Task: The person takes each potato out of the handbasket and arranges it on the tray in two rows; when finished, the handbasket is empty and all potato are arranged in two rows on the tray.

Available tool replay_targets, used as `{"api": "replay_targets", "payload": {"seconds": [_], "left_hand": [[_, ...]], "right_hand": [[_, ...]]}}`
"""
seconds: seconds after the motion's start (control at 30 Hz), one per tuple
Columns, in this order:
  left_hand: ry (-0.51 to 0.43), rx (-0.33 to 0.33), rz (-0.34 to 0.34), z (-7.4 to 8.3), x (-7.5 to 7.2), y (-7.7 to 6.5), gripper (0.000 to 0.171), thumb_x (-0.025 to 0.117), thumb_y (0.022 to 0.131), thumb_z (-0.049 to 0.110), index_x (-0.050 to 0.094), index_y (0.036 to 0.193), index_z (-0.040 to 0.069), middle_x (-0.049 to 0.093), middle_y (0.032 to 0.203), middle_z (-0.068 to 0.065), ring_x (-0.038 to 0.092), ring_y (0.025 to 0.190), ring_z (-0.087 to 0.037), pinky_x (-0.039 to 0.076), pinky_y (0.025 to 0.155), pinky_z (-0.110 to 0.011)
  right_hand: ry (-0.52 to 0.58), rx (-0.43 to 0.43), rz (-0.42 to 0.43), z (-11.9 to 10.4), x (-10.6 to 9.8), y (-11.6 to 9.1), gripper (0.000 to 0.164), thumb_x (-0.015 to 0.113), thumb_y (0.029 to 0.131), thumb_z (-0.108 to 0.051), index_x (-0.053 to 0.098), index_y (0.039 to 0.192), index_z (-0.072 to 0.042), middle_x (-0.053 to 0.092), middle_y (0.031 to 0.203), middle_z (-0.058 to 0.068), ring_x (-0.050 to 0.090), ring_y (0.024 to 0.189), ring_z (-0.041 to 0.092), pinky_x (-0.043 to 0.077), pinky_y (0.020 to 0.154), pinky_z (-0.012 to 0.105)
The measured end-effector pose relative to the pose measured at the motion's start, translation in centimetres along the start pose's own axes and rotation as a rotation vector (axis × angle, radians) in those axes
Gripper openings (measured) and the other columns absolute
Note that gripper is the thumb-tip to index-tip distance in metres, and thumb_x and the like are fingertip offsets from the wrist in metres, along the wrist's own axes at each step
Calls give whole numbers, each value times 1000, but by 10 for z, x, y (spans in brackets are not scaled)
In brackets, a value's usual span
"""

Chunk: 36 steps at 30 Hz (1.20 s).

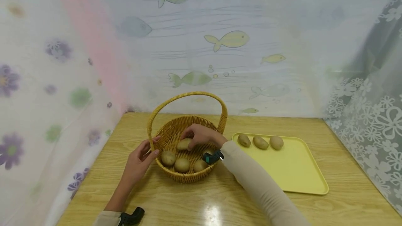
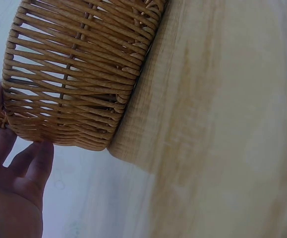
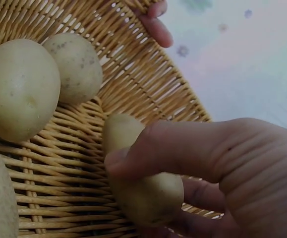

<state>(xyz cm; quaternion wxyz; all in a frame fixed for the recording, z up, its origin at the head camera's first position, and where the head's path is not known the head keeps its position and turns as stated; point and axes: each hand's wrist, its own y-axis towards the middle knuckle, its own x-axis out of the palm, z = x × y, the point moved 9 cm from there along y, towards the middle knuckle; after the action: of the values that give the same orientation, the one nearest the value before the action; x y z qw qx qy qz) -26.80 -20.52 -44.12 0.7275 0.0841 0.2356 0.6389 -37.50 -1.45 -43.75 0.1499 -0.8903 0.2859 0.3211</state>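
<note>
One oblong potato, in the wicker basket, upper middle of its floor as the head view shows it; long axis roughly left to right there, lying directly under the right hand. Right hand: pinching that potato, thumb laid across its long axis near the middle, fingers at its other side; the nearer hand by far. Whether the potato is clear of the wicker cannot be told. Left hand: gripping the basket's left rim beside the foot of the arched handle, to the left of the held potato and apart from it. Four other potatoes: along the basket's near side, the rightmost partly hidden by the wrist camera. One yellow tray: right of the basket, on the wooden table, three potatoes in a row along its far edge.
</note>
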Motion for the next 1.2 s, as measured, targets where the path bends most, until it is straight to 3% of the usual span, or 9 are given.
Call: {"api": "replay_targets", "payload": {"seconds": [0.43, 1.2], "left_hand": [[3, 2, 4, 2, 1, 2, 37, 64, 106, 9, 55, 139, -5, 53, 152, -16, 43, 145, -25, 46, 107, -26], [2, -15, 4, -3, -1, 0, 41, 64, 106, 10, 55, 144, -1, 54, 153, -9, 44, 144, -24, 46, 107, -25]], "right_hand": [[-29, 7, 106, -7, -13, -7, 43, 88, 82, -10, 75, 124, -14, 71, 118, -8, 63, 107, 12, 54, 92, 32], [11, -43, 179, -29, -26, -42, 48, 82, 88, -13, 70, 134, -7, 68, 128, -1, 62, 114, 16, 54, 98, 37]]}}
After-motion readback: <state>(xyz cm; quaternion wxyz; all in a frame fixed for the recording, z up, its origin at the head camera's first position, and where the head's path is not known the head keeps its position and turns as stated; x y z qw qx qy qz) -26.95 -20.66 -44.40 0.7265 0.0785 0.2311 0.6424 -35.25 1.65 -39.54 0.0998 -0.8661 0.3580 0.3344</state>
